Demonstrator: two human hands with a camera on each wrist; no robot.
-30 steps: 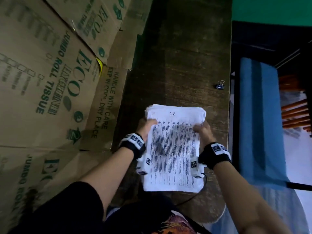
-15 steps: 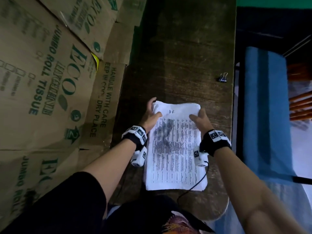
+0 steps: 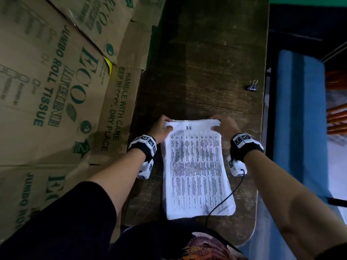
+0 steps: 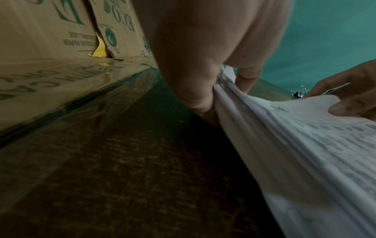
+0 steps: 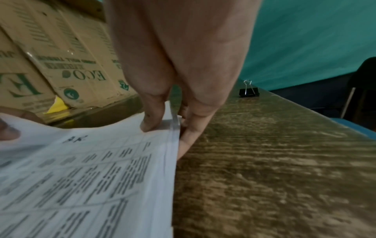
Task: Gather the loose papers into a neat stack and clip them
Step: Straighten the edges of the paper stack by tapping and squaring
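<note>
A stack of white printed papers [image 3: 197,169] lies lengthwise on the dark wooden table [image 3: 206,62], with "H.R." handwritten at its far end. My left hand [image 3: 161,128] grips the far left corner of the stack [image 4: 305,145], thumb on top. At the far right corner my right hand [image 3: 223,126] pinches the stack [image 5: 81,177], thumb on top and fingers [image 5: 187,141] beneath. That far end is slightly raised. A black binder clip [image 3: 252,86] sits alone near the table's right edge, beyond my right hand; it also shows as the clip [image 5: 249,91].
Flattened cardboard boxes [image 3: 56,91] with green print line the table's left side. A thin black cable [image 3: 225,199] crosses the stack's near right corner. Right of the table edge are a blue surface [image 3: 300,128] and orange slats [image 3: 338,119].
Both hands have slid up the sides of the stack to its far corners. The stack has shifted slightly away from me and now looks squarer.
</note>
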